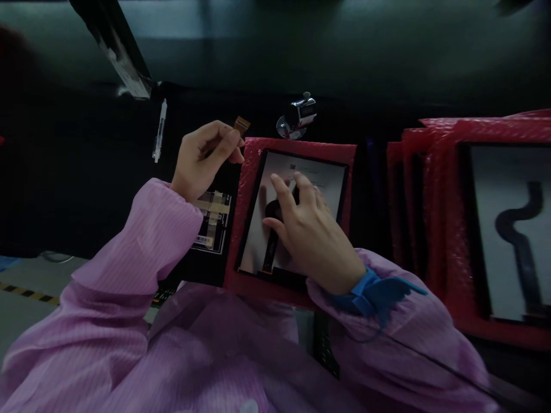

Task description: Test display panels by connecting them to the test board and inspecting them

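Between the thumb and fingers of my left hand is a small amber flex cable, raised near the top left corner of a display panel. The panel, silvery grey with a black border, lies on a red bubble-wrap sheet. A black ribbon cable runs across its back, partly hidden by my right hand. The fingers of that hand are spread over the panel and seem to rest on it or the ribbon. A blue wrist strap circles my right wrist.
At right stands a stack of red bubble-wrap sheets topped by another panel with a curved black ribbon. A chrome tally counter sits behind the work. A white pen and a taped dark part lie left.
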`<state>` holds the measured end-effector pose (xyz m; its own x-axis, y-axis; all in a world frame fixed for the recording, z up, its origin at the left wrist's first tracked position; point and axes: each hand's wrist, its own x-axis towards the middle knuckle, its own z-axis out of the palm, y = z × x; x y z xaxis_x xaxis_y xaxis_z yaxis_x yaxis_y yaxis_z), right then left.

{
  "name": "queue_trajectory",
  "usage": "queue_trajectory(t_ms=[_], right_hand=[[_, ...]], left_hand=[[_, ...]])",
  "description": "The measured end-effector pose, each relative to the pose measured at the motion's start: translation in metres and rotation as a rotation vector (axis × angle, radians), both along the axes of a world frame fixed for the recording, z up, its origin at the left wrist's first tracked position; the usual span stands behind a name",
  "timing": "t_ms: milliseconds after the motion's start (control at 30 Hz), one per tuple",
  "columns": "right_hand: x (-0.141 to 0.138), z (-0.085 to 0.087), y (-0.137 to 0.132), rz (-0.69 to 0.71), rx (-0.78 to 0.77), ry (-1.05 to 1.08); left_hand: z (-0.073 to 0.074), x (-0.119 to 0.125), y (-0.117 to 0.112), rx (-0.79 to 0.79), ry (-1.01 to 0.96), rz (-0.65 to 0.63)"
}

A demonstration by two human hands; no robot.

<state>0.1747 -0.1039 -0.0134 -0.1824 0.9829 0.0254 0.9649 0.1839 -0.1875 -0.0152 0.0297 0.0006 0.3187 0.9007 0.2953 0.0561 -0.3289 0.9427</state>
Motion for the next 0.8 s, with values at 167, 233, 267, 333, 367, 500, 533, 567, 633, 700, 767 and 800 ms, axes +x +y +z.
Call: queue_trajectory(t_ms=[167,233,267,333,367,500,533,567,633,700,767,800], right_hand=[[0.003,-0.001,0.002,0.003,-0.062,0.039],[0.003,-0.001,0.001,0.009,-0.065,0.039],[0.002,-0.002,0.0,0.011,-0.059,0.037],[0.001,-0.002,0.0,0.001,-0.031,0.048],[0.001,-0.002,0.0,-0.007,-0.017,0.063],[0.005,0.0,0.002,-0.032,0.021,0.158],[0.007,0.001,0.003,-0.034,0.028,0.184],[0.009,0.001,0.004,-0.033,0.036,0.211],[0.012,0.002,0.006,-0.018,0.049,0.258],[0.016,0.004,0.009,0.002,0.064,0.292],[0.018,0.006,0.011,-0.013,0.075,0.336],[0.019,0.007,0.012,-0.035,0.08,0.376]], left_hand=[[-0.005,-0.001,0.001,0.095,-0.075,-0.144],[-0.004,0.0,-0.002,0.069,-0.074,-0.148],[-0.003,0.001,-0.003,0.048,-0.067,-0.139],[-0.001,0.003,-0.006,0.019,-0.039,-0.113],[0.0,0.003,-0.007,0.017,-0.023,-0.103],[0.0,0.005,-0.007,0.041,0.013,-0.092],[0.0,0.005,-0.007,0.048,0.027,-0.091],[0.001,0.005,-0.007,0.054,0.052,-0.087],[0.002,0.005,-0.007,0.064,0.126,-0.074],[0.003,0.004,-0.008,0.075,0.198,-0.076],[0.003,0.003,-0.008,0.101,0.244,-0.096],[0.002,0.003,-0.007,0.121,0.26,-0.107]])
